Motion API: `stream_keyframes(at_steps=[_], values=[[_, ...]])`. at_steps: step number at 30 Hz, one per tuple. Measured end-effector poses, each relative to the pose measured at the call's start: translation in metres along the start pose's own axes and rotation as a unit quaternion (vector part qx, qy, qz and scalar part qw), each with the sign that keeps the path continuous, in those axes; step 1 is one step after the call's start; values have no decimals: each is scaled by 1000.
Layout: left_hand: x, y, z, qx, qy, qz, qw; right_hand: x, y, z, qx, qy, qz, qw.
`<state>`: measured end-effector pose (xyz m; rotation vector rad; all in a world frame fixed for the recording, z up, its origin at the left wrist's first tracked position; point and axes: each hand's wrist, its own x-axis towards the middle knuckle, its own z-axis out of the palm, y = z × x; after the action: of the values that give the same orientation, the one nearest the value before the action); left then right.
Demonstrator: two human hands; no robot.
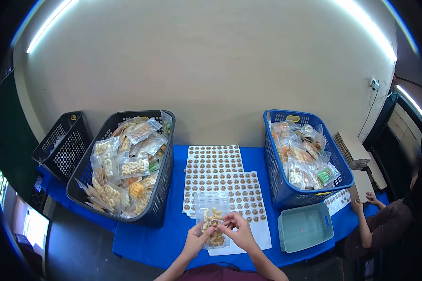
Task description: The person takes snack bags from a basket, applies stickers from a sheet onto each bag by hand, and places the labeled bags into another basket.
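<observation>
We see a clear plastic zip pouch [216,211] of pale, curved pieces held over white paper sheets of round brown stickers [246,199] on the blue-covered worktop [145,244]. The left hand [195,239] has its grip clamped on the pouch's left edge. The right hand [239,232] brings its fingertips to a round brown label [214,224] on the pouch's front; we cannot tell whether that grip pinches or merely presses. Packed pouches fill the large black perforated basket [165,185] leftward and the blue perforated basket [286,199] rightward.
</observation>
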<state>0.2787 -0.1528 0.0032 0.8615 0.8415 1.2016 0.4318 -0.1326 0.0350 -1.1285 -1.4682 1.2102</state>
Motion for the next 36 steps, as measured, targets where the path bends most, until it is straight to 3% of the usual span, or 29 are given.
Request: stream_keyframes(at_steps=[6,9,12,16,21,28,29,32,36], values=[[-2,-11,-1,3,15,-5,1000,-3,3,3,-144,57,-26,988],[-3,-14,-3,-8,13,-16,1000,-4,-1,3,-145,104,-3,984],[-5,-5,3,-10,-2,-13,1000,0,23,7,42,130,-22,990],[-5,-7,9,22,-29,-38,999,-7,29,9,155,20,50,986],[-6,-5,21,57,-50,-2,997,-18,14,7,268,76,72,958],[-9,-11,47,100,-52,50,992,-36,12,-14,298,101,41,948],[-7,-16,51,74,-40,93,992,-38,12,-17,280,92,43,954],[-8,-6,67,55,-20,54,997,-45,12,-25,238,73,57,967],[13,-32,59,275,-5,202,940,-53,8,-41,208,54,53,975]])
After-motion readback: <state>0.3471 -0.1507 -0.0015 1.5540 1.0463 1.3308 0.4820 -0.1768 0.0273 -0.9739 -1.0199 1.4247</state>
